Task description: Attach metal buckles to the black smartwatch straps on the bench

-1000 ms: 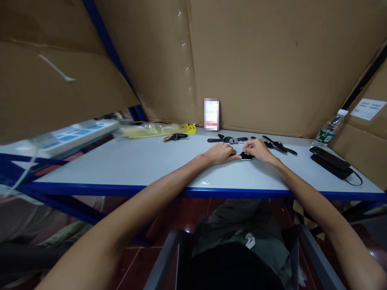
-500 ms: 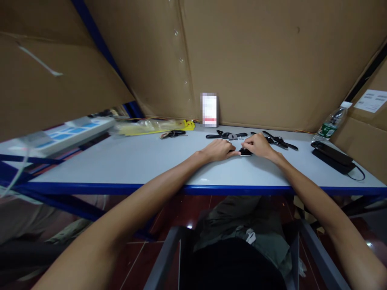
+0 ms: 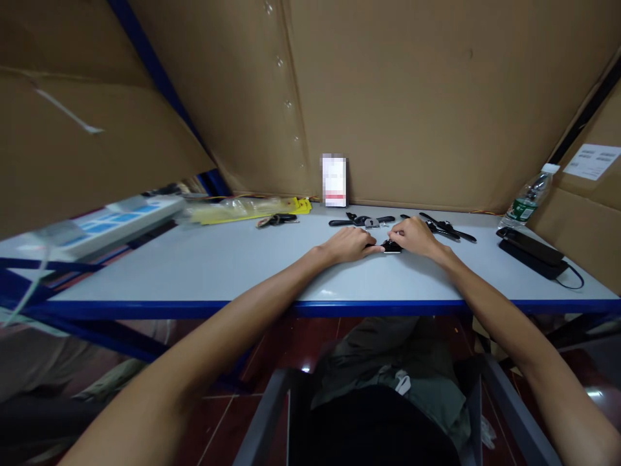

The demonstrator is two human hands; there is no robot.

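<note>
Two bare hands work close together at one black tool (image 3: 391, 246), which is low over the bench (image 3: 208, 265), between them and well back from its blue front edge. The left hand (image 3: 353, 244) is clenched around the tool's left end, its thumb reaching toward the middle. The right hand (image 3: 411, 235) has its fingertips drawn together on the tool's top and right side; exactly which part they pinch is too small to tell. Just behind them lies one two-handled black tool (image 3: 359, 221) with one grey metal plate (image 3: 371, 222) at its front. Right of the right hand is a cluster of black tools (image 3: 441, 228), overlapping, so their number cannot be told. One phone (image 3: 334, 181) stands upright at the back edge, against the cardboard wall (image 3: 402, 97). Left of it are plastic packets with yellow edges (image 3: 247, 210), of uncertain count, and what looks like one bunch of keys (image 3: 276, 221). Near the right end are one bottle (image 3: 526, 202), tilted, and one black case (image 3: 533, 254) with a loop. A wide stretch of bench top shows left of the left hand; a narrower one separates the right hand from the case.
</note>
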